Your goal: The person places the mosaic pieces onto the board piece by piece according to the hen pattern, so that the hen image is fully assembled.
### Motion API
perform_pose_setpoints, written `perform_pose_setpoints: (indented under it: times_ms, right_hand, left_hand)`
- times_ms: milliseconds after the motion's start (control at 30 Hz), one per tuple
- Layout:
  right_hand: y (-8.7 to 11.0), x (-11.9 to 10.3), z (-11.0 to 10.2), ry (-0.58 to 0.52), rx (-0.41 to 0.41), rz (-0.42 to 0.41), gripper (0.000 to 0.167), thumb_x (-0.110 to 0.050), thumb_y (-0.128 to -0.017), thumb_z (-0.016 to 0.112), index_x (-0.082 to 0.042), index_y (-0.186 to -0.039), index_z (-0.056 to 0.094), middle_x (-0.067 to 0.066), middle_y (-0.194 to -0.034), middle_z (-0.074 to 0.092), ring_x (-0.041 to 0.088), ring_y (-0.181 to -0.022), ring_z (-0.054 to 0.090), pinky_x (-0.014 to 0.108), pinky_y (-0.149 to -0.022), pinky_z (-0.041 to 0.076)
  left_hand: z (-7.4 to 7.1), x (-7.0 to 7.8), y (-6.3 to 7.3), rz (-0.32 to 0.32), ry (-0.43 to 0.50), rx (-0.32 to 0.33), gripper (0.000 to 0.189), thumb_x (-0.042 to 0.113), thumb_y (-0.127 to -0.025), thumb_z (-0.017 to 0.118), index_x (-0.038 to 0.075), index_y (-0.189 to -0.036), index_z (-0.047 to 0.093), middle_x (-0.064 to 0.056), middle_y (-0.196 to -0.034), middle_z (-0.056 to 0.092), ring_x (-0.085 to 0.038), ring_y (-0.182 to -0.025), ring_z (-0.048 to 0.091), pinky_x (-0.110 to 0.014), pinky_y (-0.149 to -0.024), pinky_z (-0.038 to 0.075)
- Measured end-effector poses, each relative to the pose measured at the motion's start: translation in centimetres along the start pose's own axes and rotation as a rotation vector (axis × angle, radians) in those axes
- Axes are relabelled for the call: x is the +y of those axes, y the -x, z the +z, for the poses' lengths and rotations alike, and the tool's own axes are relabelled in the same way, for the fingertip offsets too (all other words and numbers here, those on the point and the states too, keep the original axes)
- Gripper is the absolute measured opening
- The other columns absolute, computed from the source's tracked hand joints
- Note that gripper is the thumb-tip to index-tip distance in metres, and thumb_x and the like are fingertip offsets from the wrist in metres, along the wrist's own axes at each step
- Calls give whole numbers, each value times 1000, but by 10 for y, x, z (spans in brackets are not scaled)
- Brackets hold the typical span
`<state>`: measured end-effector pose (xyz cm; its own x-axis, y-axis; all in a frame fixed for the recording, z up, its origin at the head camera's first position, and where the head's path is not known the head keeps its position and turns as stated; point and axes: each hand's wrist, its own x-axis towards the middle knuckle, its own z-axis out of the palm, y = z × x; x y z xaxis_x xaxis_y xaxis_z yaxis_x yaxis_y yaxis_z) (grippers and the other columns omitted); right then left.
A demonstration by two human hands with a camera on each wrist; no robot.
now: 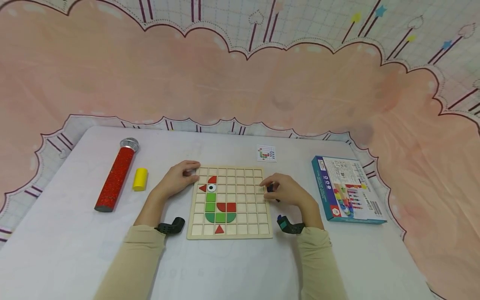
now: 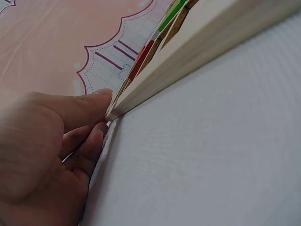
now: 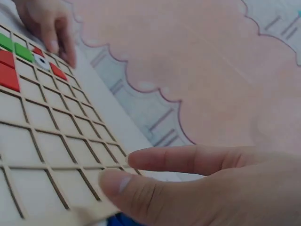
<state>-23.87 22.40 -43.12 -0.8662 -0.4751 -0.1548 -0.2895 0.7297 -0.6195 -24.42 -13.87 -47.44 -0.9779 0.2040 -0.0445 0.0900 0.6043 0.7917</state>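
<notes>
A wooden grid board (image 1: 248,230) lies flat on the table between both hands, with red, green and eye-printed pieces set as a bird figure. My left hand (image 1: 179,177) pinches the board's far left corner, its thumb on the frame. At the board's right edge, my right hand (image 1: 286,189) hovers with thumb and index finger apart, tips over the frame. In the right wrist view nothing shows between those fingertips. Partly hidden beneath that hand are dark blue pieces (image 1: 270,187) beside the board. A small red triangle (image 1: 219,229) sits in the bottom row.
A picture card (image 1: 266,153) lies beyond the board. To the left are a red glittery microphone (image 1: 117,177) and a yellow cylinder (image 1: 140,179). A flat game box (image 1: 348,189) rests at the right, near the table edge. A patterned cloth hangs behind.
</notes>
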Motion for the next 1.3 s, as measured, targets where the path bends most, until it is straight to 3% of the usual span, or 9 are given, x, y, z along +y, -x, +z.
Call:
perform_pose_setpoints:
  times_ms: [100, 200, 333, 533, 700, 800, 1133, 1300]
  right_hand:
    - [6, 9, -5, 45, 0, 89, 66, -25, -73, 82, -24, -133, 54, 11, -122, 48, 26, -101, 49, 41, -84, 50]
    - [10, 14, -7, 102, -53, 177, 100, -30, -65, 87, -31, -148, 32, 15, -139, 28, 33, -120, 38, 55, -99, 43]
    - [13, 15, -8, 182, -137, 223, 121, -34, -59, 90, -29, -153, 15, 18, -146, 17, 37, -128, 27, 61, -102, 36]
    - [10, 14, -6, 335, -112, 194, 121, -42, -60, 88, -22, -154, 14, 22, -147, 18, 41, -125, 31, 59, -98, 40]
    - [8, 19, -6, 268, 21, 211, 110, -37, -67, 85, -24, -153, 18, 21, -148, 17, 41, -126, 29, 59, -102, 36]
    - [7, 23, -6, 207, 60, 209, 104, -37, -71, 83, -25, -153, 20, 20, -147, 17, 40, -127, 29, 61, -102, 35]
    - [8, 24, -6, 196, 19, 221, 102, -38, -68, 84, -28, -151, 25, 18, -148, 19, 39, -129, 28, 61, -102, 37]
    - [8, 24, -5, 192, 40, 216, 98, -38, -70, 83, -28, -150, 28, 18, -147, 22, 38, -129, 29, 61, -103, 37]
  left_hand:
    - [0, -1, 0, 3, -5, 0, 50, 19, -91, 63, 7, -138, 50, -10, -145, 45, -32, -119, 51, -49, -104, 41]
    - [0, 0, 0, 1, -5, 0, 49, 19, -91, 63, 7, -138, 50, -10, -145, 45, -32, -118, 51, -49, -104, 41]
    - [0, 1, 0, -5, -1, 0, 49, 20, -92, 62, 8, -138, 50, -11, -145, 45, -32, -118, 51, -49, -103, 41]
    - [-1, 1, 0, -19, 5, -1, 50, 21, -92, 62, 9, -139, 49, -11, -145, 43, -31, -118, 49, -49, -104, 40]
    - [0, 1, -1, -31, 12, 0, 50, 22, -92, 62, 10, -139, 49, -10, -145, 44, -30, -116, 49, -48, -104, 40]
    - [1, 0, -1, -23, 5, -1, 50, 22, -92, 62, 9, -138, 49, -10, -145, 44, -29, -114, 49, -48, -103, 41]
    - [0, 1, -1, -14, -3, 7, 48, 21, -92, 62, 9, -137, 51, -9, -143, 46, -27, -109, 49, -44, -97, 41]
    - [1, 0, -2, -7, -2, 11, 48, 21, -92, 62, 9, -137, 51, -9, -143, 47, -27, -109, 50, -44, -98, 42]
